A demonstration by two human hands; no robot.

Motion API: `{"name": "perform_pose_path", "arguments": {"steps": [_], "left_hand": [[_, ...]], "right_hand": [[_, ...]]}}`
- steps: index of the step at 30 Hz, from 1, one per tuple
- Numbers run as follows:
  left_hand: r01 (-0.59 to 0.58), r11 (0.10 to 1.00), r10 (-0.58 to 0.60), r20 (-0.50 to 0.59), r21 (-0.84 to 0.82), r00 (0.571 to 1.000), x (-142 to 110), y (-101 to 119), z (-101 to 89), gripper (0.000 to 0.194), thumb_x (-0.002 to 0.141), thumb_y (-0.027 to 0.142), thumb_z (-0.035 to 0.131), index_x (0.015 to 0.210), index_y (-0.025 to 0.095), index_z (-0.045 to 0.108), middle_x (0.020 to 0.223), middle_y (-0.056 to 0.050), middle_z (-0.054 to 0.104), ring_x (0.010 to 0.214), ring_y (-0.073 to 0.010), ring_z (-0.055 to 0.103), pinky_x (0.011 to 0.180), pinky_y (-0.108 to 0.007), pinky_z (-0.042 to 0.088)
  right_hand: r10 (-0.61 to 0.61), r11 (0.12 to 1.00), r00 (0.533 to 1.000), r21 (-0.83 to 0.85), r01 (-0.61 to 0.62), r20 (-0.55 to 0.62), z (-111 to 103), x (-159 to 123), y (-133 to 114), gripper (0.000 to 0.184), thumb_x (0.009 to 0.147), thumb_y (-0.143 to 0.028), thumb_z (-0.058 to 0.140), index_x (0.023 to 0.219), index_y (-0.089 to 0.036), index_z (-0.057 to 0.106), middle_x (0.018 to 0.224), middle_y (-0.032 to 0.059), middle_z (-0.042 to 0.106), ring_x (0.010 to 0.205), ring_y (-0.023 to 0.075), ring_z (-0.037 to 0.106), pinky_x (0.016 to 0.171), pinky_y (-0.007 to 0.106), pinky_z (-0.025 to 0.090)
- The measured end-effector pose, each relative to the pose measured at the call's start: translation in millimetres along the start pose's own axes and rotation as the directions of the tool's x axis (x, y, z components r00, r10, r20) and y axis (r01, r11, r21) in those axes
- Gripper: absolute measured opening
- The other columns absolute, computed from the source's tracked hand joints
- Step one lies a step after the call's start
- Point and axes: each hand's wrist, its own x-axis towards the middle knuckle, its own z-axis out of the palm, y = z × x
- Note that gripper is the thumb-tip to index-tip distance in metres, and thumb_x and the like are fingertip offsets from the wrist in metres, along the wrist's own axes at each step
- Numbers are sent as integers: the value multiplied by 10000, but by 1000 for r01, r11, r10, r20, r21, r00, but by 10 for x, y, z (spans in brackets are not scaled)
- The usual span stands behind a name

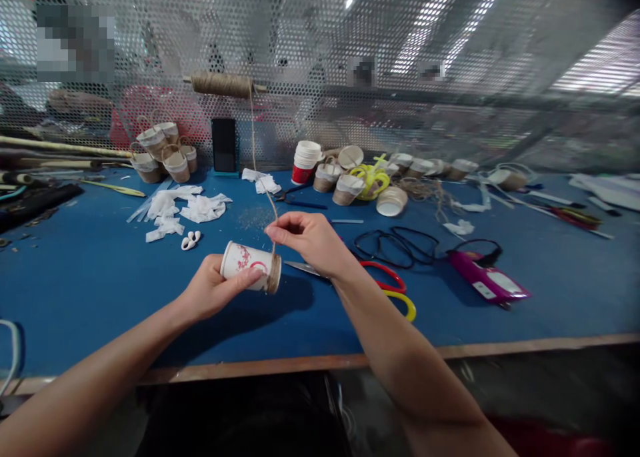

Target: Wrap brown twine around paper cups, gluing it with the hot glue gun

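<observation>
My left hand [215, 287] grips a white paper cup [243, 260] with a red print, tilted on its side above the table. Several turns of brown twine [273, 274] are wound round the cup's right end. Just above that end, my right hand [313, 240] pinches the strand between thumb and finger. From there the strand runs up to a twine spool [220, 83] on a rod at the mesh screen. Scissors [383, 275] with red and yellow handles lie under my right wrist, their blades partly hidden.
Twine-wrapped cups with handles [176, 163] stand at the back left, beside a phone [224, 145]. Stacked paper cups [306, 160], more wrapped cups and yellow ribbon [371, 178] fill the back middle. White tissue scraps [205, 208], a black cord [395, 247] and a purple pouch [487, 277] lie around.
</observation>
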Motion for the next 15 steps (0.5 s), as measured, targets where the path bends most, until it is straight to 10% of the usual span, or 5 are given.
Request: {"name": "perform_pose_path", "arguments": {"steps": [15], "left_hand": [[-328, 930, 333, 0, 165, 943, -11, 13, -25, 318, 739, 163, 562, 438, 145, 460, 409, 56, 382, 387, -50, 316, 352, -162, 279]], "right_hand": [[24, 999, 1000, 27, -24, 15, 52, -47, 64, 165, 688, -295, 623, 695, -130, 619, 638, -5, 590, 591, 92, 496, 594, 240, 387]]}}
